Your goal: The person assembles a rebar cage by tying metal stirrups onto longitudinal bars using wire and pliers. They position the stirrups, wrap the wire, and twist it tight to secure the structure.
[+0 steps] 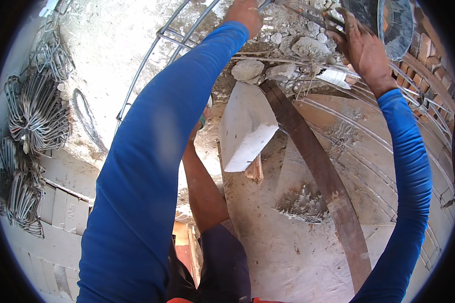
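Observation:
At the top edge my left hand [244, 16] is closed around a bar of a steel rebar cage [170, 38]; its fingertips are partly cut off by the picture's edge. The cage's long bars curve down to the left behind my left sleeve, with a tie loop across them. To the right, my right hand [361, 53] grips the dark handles of what look like pincers [316, 19]. Their jaw end points left toward the bars near my left hand, and its tip is hard to make out.
Broken concrete rubble [311, 47] lies beneath the pincers, beside a dark bucket [397, 30]. A white block [250, 126] and a wooden plank [318, 151] lie closer in. Thin rods [364, 131] run along the right. Bent steel stirrups [38, 111] are heaped at left.

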Motion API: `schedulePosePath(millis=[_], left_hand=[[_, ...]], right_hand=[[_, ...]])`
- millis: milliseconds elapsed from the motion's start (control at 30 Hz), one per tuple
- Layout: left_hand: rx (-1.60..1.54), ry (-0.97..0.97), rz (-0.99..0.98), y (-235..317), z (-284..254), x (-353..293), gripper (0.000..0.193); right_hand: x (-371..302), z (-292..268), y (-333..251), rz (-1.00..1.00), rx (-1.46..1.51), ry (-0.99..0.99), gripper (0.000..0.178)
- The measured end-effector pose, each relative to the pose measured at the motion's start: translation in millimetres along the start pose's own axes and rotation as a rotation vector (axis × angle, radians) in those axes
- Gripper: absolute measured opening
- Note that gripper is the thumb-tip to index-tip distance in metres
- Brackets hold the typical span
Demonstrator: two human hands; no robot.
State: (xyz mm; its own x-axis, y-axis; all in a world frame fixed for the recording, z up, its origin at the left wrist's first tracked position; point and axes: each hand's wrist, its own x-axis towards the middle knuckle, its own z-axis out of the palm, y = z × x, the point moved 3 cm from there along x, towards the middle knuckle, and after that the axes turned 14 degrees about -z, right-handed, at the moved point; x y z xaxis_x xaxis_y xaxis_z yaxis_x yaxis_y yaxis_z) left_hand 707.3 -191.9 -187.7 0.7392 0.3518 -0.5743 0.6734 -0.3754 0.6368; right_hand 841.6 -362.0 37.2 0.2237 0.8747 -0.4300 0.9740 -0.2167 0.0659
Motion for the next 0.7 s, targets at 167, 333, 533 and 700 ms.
schedulePosePath(millis=[167,333,533,700], left_hand=[[-0.101,-0.018,0.039,-7,-4,-7,0.039],[0.114,-0.114,-0.007,3,-24,-47,0.057],[0.115,0.106,0.171,1,-55,-118,0.061],[-0.088,-0.012,0.134,4,-109,-191,0.058]], right_hand=[[-12,18,-38,0.829,1.82,-0.353,0.063],[-10,20,-57,0.657,1.429,-0.45,0.069],[-11,24,-48,0.302,0.494,-0.002,0.061],[-4,3,-53,0.58,1.087,-0.091,0.045]])
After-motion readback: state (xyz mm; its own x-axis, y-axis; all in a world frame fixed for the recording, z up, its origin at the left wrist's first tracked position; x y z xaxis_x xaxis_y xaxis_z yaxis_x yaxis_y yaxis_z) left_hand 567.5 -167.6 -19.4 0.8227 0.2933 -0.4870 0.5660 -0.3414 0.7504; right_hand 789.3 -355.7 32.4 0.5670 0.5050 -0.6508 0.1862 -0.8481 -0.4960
